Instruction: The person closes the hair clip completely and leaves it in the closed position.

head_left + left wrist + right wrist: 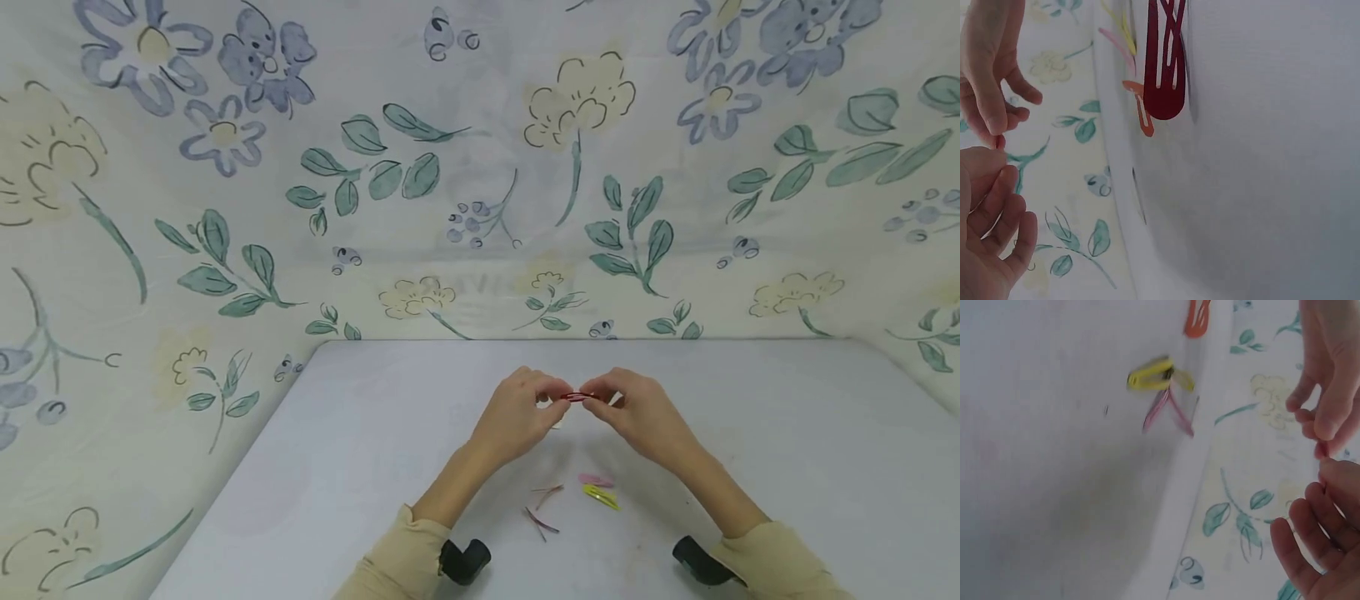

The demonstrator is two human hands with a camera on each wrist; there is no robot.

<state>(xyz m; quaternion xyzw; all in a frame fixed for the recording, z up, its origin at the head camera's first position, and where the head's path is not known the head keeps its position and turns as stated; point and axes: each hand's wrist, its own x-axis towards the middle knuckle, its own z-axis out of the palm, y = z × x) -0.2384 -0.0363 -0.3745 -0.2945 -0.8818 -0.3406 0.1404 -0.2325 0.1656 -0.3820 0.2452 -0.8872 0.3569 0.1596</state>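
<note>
My left hand (517, 417) and right hand (637, 415) meet above the table, pinching opposite ends of a small red hair clip (577, 397) between thumbs and fingertips. In both wrist views the fingers cover most of this clip. Below the hands, nearer my body, a pink hair clip (596, 481) lies close to a yellow hair clip (602, 497). To their left are an orange hair clip (550, 495) and a dark red hair clip (541, 523). These clips stand open, their parts spread, and the dark red one (1165, 103) looms large in the left wrist view.
The white table (810, 433) ends at the back against a hanging flowered cloth (480, 167), which also runs down the left side. Black devices (467, 562) sit at both wrists, by the beige sleeves (397, 554). A small whitish bit (556, 427) shows beside the left hand.
</note>
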